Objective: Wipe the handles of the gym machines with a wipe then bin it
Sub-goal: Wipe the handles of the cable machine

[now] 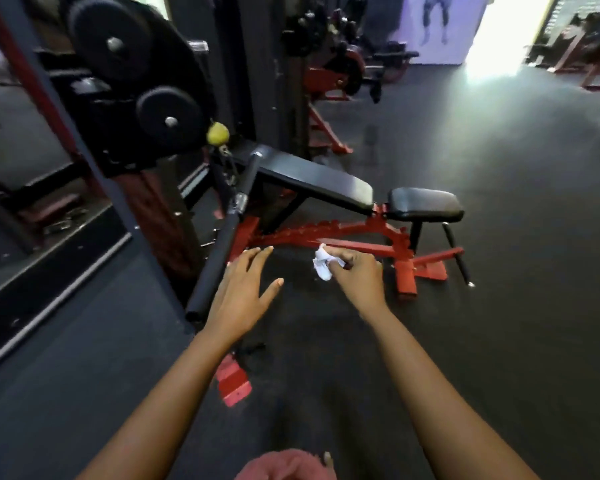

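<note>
Hanging aslant below a yellow ball [217, 133], a long round bar handle [219, 251] is seen, sleeved in matte black grip with a bright metal collar at mid-length. A small white wipe [323, 265], soft and crumpled, is pinched in the curled fingers of the right hand [359, 275], near the bar's lower end. The left hand [243, 289] is held with fingers straight and spread wide, just beside the bar; contact cannot be told. Behind them a bench [312, 178] of smooth black padding is carried on a red notched steel frame.
</note>
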Tool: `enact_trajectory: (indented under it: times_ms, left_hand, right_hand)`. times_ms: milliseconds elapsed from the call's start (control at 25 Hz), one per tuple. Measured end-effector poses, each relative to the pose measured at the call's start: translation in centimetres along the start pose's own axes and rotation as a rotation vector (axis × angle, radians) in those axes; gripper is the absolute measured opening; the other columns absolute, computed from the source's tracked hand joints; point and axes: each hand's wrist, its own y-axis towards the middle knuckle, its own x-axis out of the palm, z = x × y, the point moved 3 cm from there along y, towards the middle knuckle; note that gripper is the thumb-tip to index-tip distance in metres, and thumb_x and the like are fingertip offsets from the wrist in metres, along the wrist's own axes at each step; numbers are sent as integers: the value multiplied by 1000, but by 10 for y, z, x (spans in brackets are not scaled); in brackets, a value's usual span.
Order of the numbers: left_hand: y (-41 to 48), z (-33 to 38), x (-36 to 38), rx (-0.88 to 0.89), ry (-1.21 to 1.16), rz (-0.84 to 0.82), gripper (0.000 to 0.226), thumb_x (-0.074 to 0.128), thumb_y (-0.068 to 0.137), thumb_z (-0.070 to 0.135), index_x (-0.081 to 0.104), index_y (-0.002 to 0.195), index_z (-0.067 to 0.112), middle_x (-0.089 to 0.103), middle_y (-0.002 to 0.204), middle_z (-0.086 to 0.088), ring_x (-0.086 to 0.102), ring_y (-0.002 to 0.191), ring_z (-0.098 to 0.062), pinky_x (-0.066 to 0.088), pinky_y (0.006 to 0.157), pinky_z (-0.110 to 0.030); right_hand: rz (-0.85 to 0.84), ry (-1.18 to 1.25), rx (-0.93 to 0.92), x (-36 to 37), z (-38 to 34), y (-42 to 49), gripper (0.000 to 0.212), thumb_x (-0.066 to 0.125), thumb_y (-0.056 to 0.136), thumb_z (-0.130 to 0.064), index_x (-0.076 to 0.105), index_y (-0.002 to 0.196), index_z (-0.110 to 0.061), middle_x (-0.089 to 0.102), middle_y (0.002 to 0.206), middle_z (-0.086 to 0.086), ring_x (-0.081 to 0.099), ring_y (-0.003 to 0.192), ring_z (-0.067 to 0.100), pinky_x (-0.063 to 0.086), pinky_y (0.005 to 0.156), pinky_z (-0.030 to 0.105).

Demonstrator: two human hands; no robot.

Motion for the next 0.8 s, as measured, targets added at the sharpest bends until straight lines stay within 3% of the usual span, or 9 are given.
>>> enact_trajectory:
  times_ms: [200, 440, 640, 800]
  left_hand:
    - [-9, -40, -36, -306, 86, 204, 56, 54, 90, 37, 38, 141, 19, 42, 138, -5, 37, 130, -24, 30, 110, -51]
    - [-48, -53, -27, -674, 14, 241, 59, 55, 88, 44, 37, 141, 23, 44, 138, -6, 42, 127, -23, 35, 105, -37]
    - [-68, -29, -8, -813, -68, 399, 54, 69, 81, 33, 51, 130, 18, 59, 122, 1, 58, 107, -15, 41, 94, -25]
    - [-63, -18, 3, -918, -134, 597, 35, 70, 81, 19, 60, 114, 15, 67, 107, 2, 63, 91, -12, 42, 79, -11]
  right_hand:
    - [-283, 106, -219, 61, -35, 66, 29, 59, 82, -5, 71, 107, -15, 71, 107, 2, 64, 100, 12, 49, 88, 23]
    - [-466, 145, -392, 110, -54, 82, 33, 56, 80, 4, 71, 104, -12, 70, 107, 2, 64, 102, 12, 45, 89, 15]
    - [-626, 142, -972, 134, -62, 23, 35, 61, 71, 8, 71, 99, -11, 71, 104, 1, 64, 94, 19, 43, 88, 20]
    - [-685, 32, -1295, 138, -41, 15, 40, 66, 69, 4, 68, 106, -11, 68, 103, 2, 63, 89, 23, 55, 72, 28]
